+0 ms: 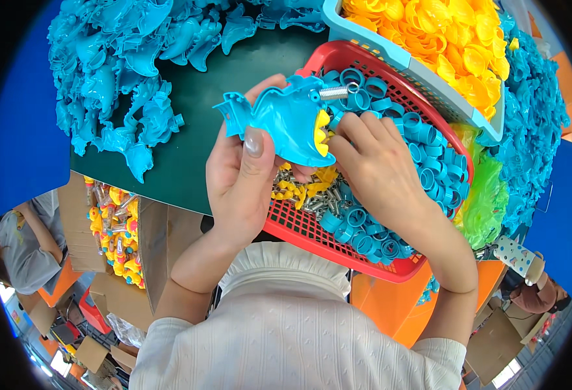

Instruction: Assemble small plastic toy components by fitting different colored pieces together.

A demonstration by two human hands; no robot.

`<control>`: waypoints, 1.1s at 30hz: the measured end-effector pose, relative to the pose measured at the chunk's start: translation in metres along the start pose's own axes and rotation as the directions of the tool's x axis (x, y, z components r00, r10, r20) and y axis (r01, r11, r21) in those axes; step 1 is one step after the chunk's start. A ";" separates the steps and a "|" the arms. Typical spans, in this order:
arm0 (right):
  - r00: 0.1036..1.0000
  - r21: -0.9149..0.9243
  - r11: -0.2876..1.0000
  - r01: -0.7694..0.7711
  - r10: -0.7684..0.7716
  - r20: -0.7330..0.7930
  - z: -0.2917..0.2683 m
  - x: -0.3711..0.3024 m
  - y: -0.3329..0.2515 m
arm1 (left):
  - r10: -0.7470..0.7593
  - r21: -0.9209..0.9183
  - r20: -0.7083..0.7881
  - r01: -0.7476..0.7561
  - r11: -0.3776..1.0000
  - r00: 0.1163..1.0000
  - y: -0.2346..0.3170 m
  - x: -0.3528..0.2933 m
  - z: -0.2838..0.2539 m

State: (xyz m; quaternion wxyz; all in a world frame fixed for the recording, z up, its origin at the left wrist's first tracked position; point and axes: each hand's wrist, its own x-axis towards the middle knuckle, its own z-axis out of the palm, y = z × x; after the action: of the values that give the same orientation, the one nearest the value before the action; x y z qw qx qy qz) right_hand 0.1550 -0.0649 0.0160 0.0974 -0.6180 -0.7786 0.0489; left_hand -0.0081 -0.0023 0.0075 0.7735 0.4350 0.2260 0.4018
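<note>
My left hand [240, 179] holds a blue plastic shell half [279, 127], shaped like a shark, with the thumb pressed over its lower edge. A yellow toothed piece [322, 133] sits in the mouth of the shell. From the upper right of the shell a metal spring [333, 93] sticks out. Just right of the mouth is my right hand [380, 166], its fingers bent and drawn together; whatever lies between their tips is hidden. Both hands are above a red basket [357, 272] with blue rings [422, 133], small metal springs [330, 200] and yellow toothed pieces [292, 193].
Blue shell halves [104, 84] lie heaped on the dark green tabletop [234, 71]. A light blue basket [416, 68] of yellow shells stands at the back right, beside another blue heap [530, 130]. An open cardboard box [81, 227] with finished-looking toys is lower left. Co-workers sit at both sides.
</note>
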 end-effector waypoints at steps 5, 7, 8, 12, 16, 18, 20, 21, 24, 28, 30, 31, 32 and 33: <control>0.999 0.035 0.999 -0.011 0.013 -0.051 0.004 -0.001 -0.002 | 0.004 0.035 -0.042 -0.002 0.999 0.999 0.000 0.001 0.004; 0.996 0.055 0.998 -0.004 0.009 -0.086 0.004 0.001 0.000 | 0.022 0.079 -0.042 -0.019 0.997 0.999 -0.001 0.001 0.004; 0.997 0.089 0.996 0.009 -0.002 -0.072 0.000 0.001 0.004 | 0.035 0.081 -0.057 -0.031 0.996 0.998 -0.001 0.001 0.004; 0.966 0.077 0.995 -0.061 0.078 -0.248 -0.047 0.011 0.029 | 0.051 0.100 -0.006 -0.050 0.994 0.999 -0.001 -0.002 -0.003; 0.898 0.115 0.963 -0.244 0.269 -0.350 -0.069 0.030 0.069 | 0.053 0.038 -0.054 -0.051 0.998 0.997 0.000 0.001 0.004; 0.868 0.024 0.957 -0.289 0.272 -0.415 -0.071 0.042 0.096 | 0.046 0.027 -0.039 -0.045 0.999 0.998 -0.001 0.001 0.002; 0.863 -0.391 0.882 -0.263 0.034 -0.504 -0.069 0.051 0.117 | 0.043 0.039 -0.050 -0.041 0.998 0.998 0.000 0.000 0.004; 0.861 -0.396 0.880 -0.263 0.029 -0.508 -0.067 0.050 0.127 | 0.035 0.049 -0.063 -0.032 0.998 0.997 0.000 0.001 0.005; 0.908 -0.396 0.869 -0.296 0.127 -0.400 -0.063 0.044 0.148 | 0.046 0.054 -0.025 -0.044 0.998 0.999 0.000 0.000 0.003; 0.907 -0.245 0.911 -0.332 0.236 -0.350 -0.064 0.043 0.133 | 0.028 0.054 -0.063 -0.024 0.998 0.998 0.001 0.000 0.004; 0.851 -0.101 0.887 -0.451 0.394 -0.346 -0.067 0.043 0.128 | 0.029 0.044 0.000 -0.029 0.999 1.000 -0.001 -0.001 0.000; 0.851 -0.104 0.886 -0.451 0.393 -0.348 -0.069 0.041 0.128 | 0.031 0.041 0.002 -0.031 0.999 1.000 0.000 -0.001 0.000; 0.792 -0.037 0.882 -0.470 0.403 -0.459 -0.071 0.038 0.131 | 0.020 0.026 0.008 -0.020 0.999 1.000 0.001 -0.002 0.001; 0.718 0.032 0.877 -0.480 0.414 -0.560 -0.073 0.034 0.132 | 0.008 0.012 0.014 -0.008 1.000 1.000 0.001 -0.002 0.001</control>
State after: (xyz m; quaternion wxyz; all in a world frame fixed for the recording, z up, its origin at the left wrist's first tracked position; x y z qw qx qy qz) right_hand 0.2892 -0.0041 0.0642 0.2668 -0.7793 -0.5457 -0.1540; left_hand -0.0089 -0.0042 0.0090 0.7707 0.4433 0.2214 0.4007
